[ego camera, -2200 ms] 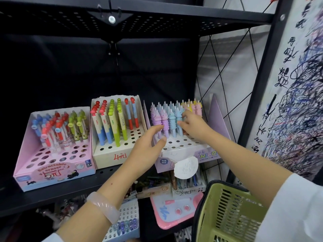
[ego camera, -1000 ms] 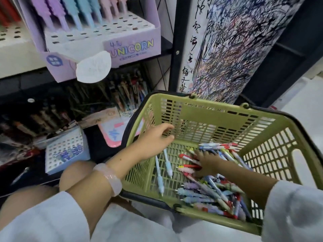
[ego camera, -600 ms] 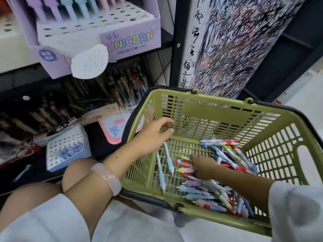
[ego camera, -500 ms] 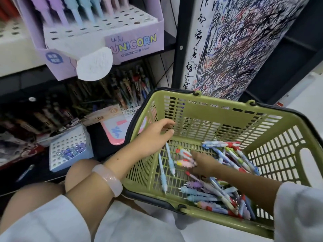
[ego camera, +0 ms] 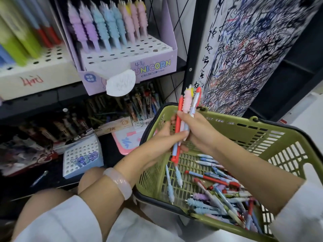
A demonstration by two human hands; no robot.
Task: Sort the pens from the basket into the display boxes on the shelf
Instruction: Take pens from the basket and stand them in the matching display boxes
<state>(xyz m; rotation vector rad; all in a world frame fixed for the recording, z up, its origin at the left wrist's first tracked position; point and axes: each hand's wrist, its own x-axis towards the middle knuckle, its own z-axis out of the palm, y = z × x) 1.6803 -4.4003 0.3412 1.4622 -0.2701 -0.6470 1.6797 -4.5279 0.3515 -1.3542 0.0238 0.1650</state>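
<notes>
green basket (ego camera: 258, 135) of pens (ego camera: 220, 193), hands (ego camera: 181, 137) holding several

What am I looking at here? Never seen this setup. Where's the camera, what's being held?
There is no robot: a person works with bare hands, and the single picture comes from a wide-angle camera worn on the head, looking forward and down. The left hand and right hand meet above a green basket and together grip a small bunch of pens: a red one, a ribbed pink one and a pale one with a red clip, held roughly upright. Many more pens lie loose in the basket's bottom. On the shelf behind stands a purple UNICORN box with ribbed pastel pens upright in its back rows and open holes in front. A white box beside it holds green, red and blue pens.
</notes>
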